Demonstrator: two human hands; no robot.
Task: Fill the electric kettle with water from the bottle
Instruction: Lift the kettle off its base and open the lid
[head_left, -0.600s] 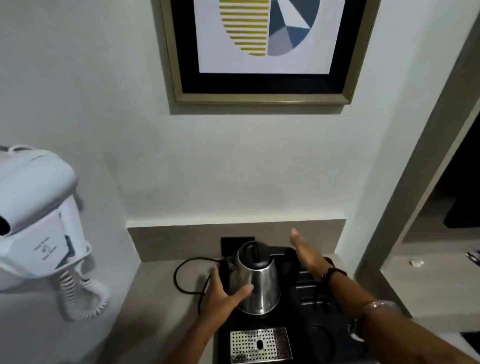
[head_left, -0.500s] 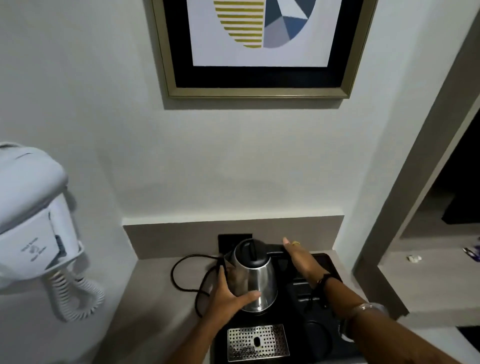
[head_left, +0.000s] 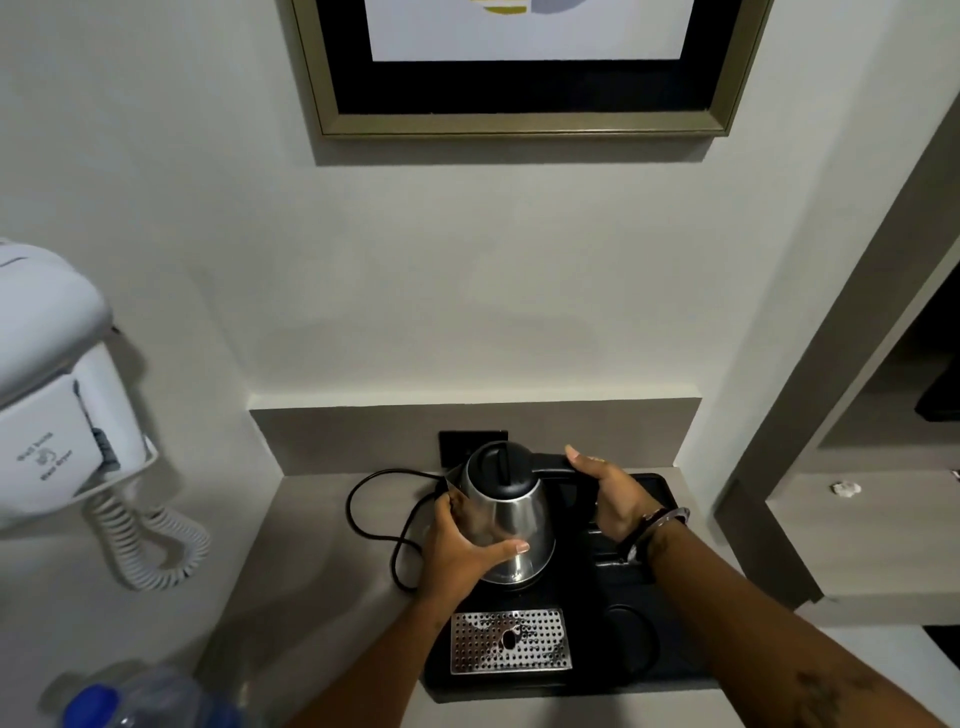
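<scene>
A steel electric kettle (head_left: 514, 514) with a closed black lid stands on a black tray (head_left: 660, 670) on the counter. My left hand (head_left: 460, 553) wraps the kettle's left side, thumb across its front. My right hand (head_left: 605, 493) is closed over the kettle's black handle on its right. A clear water bottle (head_left: 140, 699) with a blue cap shows blurred at the bottom left corner, untouched.
A black power cord (head_left: 374, 525) loops on the counter left of the kettle toward a wall socket (head_left: 457, 441). A perforated metal drip grate (head_left: 511, 642) sits in the tray's front. A wall-mounted white hair dryer (head_left: 57, 395) with coiled cord hangs at left. Shelves stand at right.
My right hand came down from above the tray and closed over the kettle's handle. My left hand stayed on the kettle's side. The view tilted down, and the bottle came into sight.
</scene>
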